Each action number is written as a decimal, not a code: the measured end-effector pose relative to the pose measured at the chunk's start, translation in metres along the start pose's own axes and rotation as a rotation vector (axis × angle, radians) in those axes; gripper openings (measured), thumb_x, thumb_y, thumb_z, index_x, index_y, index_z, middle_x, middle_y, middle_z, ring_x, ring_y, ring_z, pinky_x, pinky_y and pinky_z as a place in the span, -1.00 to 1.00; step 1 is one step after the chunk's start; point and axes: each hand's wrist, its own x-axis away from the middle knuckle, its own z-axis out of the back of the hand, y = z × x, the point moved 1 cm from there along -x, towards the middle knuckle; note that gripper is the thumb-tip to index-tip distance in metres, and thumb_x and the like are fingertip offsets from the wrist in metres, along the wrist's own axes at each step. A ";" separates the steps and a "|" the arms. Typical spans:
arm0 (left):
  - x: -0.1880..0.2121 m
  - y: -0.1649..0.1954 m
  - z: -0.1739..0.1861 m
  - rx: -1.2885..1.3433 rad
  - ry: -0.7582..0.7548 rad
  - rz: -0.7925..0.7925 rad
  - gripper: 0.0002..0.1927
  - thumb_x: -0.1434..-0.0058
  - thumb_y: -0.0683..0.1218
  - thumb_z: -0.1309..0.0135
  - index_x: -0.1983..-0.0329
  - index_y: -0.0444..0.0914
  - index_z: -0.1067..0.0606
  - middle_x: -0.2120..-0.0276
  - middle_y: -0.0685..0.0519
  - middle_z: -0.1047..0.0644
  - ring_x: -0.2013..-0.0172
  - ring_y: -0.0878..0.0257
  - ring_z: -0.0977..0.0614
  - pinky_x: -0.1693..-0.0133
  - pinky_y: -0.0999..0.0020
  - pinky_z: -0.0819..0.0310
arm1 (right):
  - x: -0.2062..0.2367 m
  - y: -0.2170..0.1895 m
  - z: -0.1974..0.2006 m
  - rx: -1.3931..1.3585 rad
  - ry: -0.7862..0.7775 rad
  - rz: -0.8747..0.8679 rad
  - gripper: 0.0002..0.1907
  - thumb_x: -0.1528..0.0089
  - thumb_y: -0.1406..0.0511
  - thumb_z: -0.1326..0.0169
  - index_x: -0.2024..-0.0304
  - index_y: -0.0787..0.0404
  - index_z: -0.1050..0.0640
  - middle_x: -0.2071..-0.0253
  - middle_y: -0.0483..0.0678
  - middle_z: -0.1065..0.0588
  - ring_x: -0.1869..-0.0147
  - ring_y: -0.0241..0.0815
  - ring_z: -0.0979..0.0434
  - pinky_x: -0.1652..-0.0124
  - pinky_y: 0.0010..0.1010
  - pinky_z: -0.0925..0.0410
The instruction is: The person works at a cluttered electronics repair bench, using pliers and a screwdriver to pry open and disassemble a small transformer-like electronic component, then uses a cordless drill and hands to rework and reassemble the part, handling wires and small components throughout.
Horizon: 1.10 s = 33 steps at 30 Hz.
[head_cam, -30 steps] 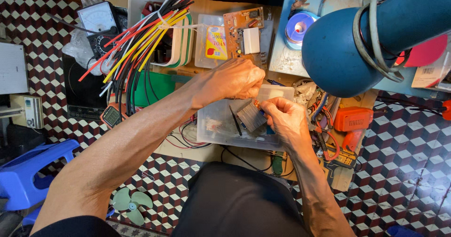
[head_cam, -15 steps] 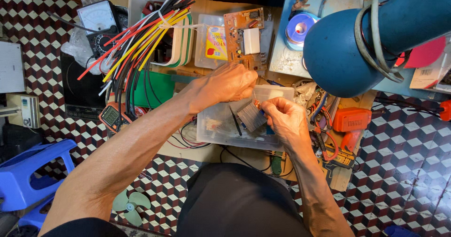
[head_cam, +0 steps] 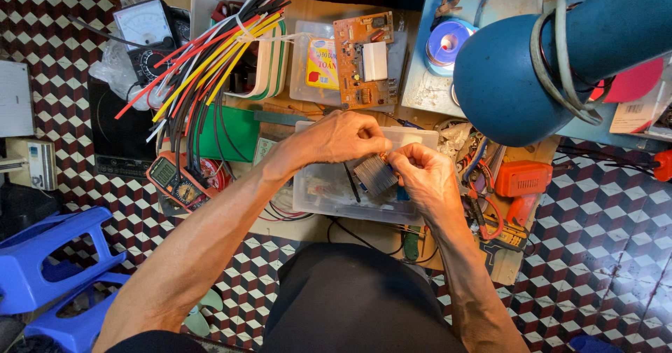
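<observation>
My left hand (head_cam: 336,139) and my right hand (head_cam: 423,174) meet over a clear plastic box (head_cam: 318,192) near the middle of the head view. Together they pinch a small grey finned metal block (head_cam: 374,176), held just above the box. My left fingers close on its top edge and my right fingers grip its right side. A thin dark wire (head_cam: 350,183) hangs beside the block. What lies under the fingers is hidden.
A bundle of coloured wires (head_cam: 203,59) fans out at upper left over white tubs. A brown circuit board (head_cam: 364,59), an orange multimeter (head_cam: 178,181), an orange tool (head_cam: 521,179), a blue lamp head (head_cam: 532,73) and blue stools (head_cam: 49,269) surround the work.
Both hands drew closer together and the finned block turned between them, now showing its ridged face. The arms stayed over the clear box.
</observation>
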 end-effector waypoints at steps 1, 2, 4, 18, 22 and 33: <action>0.004 0.000 -0.001 0.031 0.022 -0.009 -0.59 -0.15 0.17 -0.14 0.19 -0.23 -0.64 0.33 -0.01 -0.69 0.32 0.19 -0.70 0.23 0.27 -0.55 | 0.001 -0.001 -0.001 -0.005 0.002 -0.004 -0.78 -0.25 0.25 -0.18 0.32 0.31 -0.64 0.54 -0.19 -0.46 0.47 -0.46 -0.36 0.45 -0.59 -0.24; 0.007 0.001 -0.003 0.062 0.044 -0.018 -0.60 -0.12 0.17 -0.18 0.21 -0.23 -0.65 0.35 0.01 -0.70 0.35 0.24 -0.70 0.26 0.30 -0.55 | 0.002 -0.001 -0.001 -0.009 0.004 -0.008 -0.78 -0.25 0.25 -0.18 0.32 0.31 -0.64 0.53 -0.19 -0.47 0.47 -0.46 -0.36 0.45 -0.59 -0.24; 0.014 -0.002 -0.006 0.151 0.090 0.009 -0.64 -0.16 0.13 -0.19 0.22 -0.24 -0.66 0.40 0.04 -0.69 0.38 0.31 -0.67 0.30 0.35 -0.53 | 0.002 -0.003 -0.002 0.009 0.014 -0.012 -0.78 -0.25 0.24 -0.19 0.31 0.31 -0.65 0.52 -0.20 -0.47 0.46 -0.46 -0.36 0.44 -0.59 -0.25; 0.015 -0.019 -0.017 0.110 0.283 -0.141 -0.76 -0.23 0.00 -0.18 0.28 -0.29 -0.59 0.39 -0.02 -0.67 0.38 0.19 -0.72 0.33 0.29 -0.54 | 0.007 -0.008 -0.007 0.020 0.039 -0.032 -0.77 -0.24 0.23 -0.20 0.32 0.30 -0.65 0.52 -0.20 -0.46 0.47 -0.46 -0.34 0.47 -0.59 -0.21; 0.014 -0.021 -0.018 0.145 0.273 -0.127 -0.76 -0.28 -0.01 -0.13 0.28 -0.31 -0.52 0.43 -0.03 -0.68 0.39 0.18 -0.74 0.34 0.30 -0.57 | 0.007 -0.008 -0.006 0.023 0.048 -0.042 -0.78 -0.23 0.23 -0.21 0.33 0.29 -0.65 0.52 -0.20 -0.47 0.48 -0.46 -0.35 0.48 -0.58 -0.21; 0.005 -0.016 -0.019 0.085 0.378 -0.268 -0.78 -0.37 -0.04 -0.05 0.21 -0.32 -0.47 0.46 -0.08 -0.65 0.43 0.13 -0.74 0.42 0.28 -0.58 | 0.012 -0.013 -0.007 0.038 0.064 -0.073 -0.79 -0.23 0.23 -0.19 0.32 0.28 -0.65 0.54 -0.20 -0.46 0.51 -0.45 -0.34 0.51 -0.57 -0.22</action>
